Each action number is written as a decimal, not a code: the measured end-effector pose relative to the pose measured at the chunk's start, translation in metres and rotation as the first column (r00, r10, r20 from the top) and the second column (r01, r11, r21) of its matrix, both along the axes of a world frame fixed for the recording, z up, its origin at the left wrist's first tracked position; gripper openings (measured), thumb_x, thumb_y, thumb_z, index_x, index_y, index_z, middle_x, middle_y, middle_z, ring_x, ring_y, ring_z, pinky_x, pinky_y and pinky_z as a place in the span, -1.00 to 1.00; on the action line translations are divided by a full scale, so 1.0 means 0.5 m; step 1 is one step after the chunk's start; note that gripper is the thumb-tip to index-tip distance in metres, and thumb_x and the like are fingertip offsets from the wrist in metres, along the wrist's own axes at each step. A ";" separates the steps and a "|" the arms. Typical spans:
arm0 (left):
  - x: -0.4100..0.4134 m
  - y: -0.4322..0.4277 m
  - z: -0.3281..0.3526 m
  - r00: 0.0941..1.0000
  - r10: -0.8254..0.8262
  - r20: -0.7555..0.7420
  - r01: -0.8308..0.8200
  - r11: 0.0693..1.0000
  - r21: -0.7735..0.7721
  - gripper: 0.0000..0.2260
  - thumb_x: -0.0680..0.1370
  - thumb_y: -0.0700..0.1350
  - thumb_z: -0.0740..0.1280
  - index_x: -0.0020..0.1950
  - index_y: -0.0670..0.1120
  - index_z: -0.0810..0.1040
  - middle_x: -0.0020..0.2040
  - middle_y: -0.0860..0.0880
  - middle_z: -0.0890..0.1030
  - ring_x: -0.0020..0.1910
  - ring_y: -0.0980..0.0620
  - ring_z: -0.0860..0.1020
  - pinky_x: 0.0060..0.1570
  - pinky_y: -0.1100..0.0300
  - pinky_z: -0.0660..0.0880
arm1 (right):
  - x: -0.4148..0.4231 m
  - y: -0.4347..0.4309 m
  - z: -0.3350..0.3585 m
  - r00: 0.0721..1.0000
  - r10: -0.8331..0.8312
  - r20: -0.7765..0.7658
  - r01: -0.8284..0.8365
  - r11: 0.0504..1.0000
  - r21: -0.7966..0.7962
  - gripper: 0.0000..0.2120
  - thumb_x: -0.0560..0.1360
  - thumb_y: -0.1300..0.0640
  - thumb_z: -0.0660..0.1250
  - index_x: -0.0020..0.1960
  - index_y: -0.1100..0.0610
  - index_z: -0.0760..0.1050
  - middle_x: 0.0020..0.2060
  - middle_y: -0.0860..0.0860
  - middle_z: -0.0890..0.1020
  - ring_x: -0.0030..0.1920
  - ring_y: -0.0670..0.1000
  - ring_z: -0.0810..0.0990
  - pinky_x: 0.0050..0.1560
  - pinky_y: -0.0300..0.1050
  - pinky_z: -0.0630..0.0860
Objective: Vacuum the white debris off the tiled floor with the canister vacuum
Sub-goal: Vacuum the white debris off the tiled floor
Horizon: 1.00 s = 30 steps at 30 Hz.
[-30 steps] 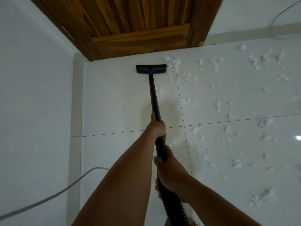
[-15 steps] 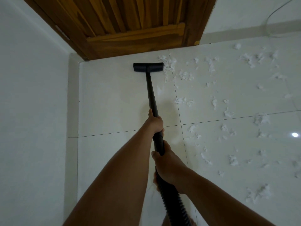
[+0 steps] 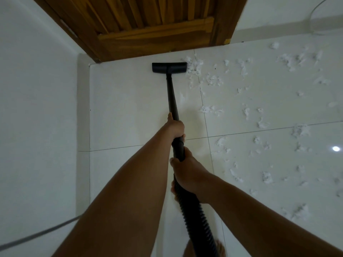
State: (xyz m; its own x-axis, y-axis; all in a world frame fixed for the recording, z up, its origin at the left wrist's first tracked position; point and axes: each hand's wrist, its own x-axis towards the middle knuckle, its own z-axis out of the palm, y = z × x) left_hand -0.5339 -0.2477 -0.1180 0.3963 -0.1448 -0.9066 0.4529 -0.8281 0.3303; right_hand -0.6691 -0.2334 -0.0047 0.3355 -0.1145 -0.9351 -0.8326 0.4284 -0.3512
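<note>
A black vacuum wand runs from my hands to a flat black floor head resting on the white tiled floor just before a wooden door. My left hand grips the wand higher up. My right hand grips it lower, where the ribbed black hose begins. White fluffy debris lies right beside the head's right end, and several more tufts are scattered over the tiles to the right. The canister itself is out of view.
A wooden door closes off the far side. A white wall runs along the left. A grey cable crosses the lower left, and a thin white cord curves at the top right. A foot shows beneath the hose.
The floor head has slid a little toward the door and now touches the debris clump at its right end. Both hands keep the same hold on the wand.
</note>
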 end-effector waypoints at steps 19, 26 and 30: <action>-0.206 0.062 0.190 0.980 0.112 -0.165 -0.103 0.993 0.062 -0.34 0.71 -0.18 0.09 0.64 0.25 -0.20 -0.17 -0.16 0.51 -0.33 0.05 0.47 -0.23 0.19 0.54 | -0.176 0.030 0.186 0.993 0.079 -0.084 -0.073 0.995 0.071 -0.51 0.70 0.12 0.14 0.56 -0.16 0.15 -0.24 0.18 0.58 -0.54 0.01 0.55 -0.42 -0.09 0.57; -0.205 0.055 0.191 0.980 0.116 -0.163 -0.107 0.992 0.065 -0.32 0.70 -0.20 0.10 0.64 0.24 -0.21 -0.15 -0.15 0.53 -0.31 0.04 0.49 -0.01 0.12 0.60 | -0.175 0.016 0.193 0.987 0.135 -0.089 -0.134 0.991 0.013 -0.53 0.70 0.11 0.14 0.58 -0.10 0.16 -0.17 0.16 0.58 -0.51 -0.03 0.53 -0.54 -0.26 0.48; -0.171 0.031 0.168 0.983 0.131 -0.132 -0.126 0.991 0.043 -0.32 0.70 -0.21 0.10 0.64 0.24 -0.19 -0.14 -0.16 0.53 -0.33 0.04 0.49 0.03 0.11 0.59 | -0.148 -0.003 0.168 0.985 0.163 -0.058 -0.165 0.986 -0.025 -0.53 0.71 0.10 0.13 0.58 -0.10 0.14 -0.26 0.13 0.56 -0.63 -0.08 0.51 -0.56 -0.25 0.48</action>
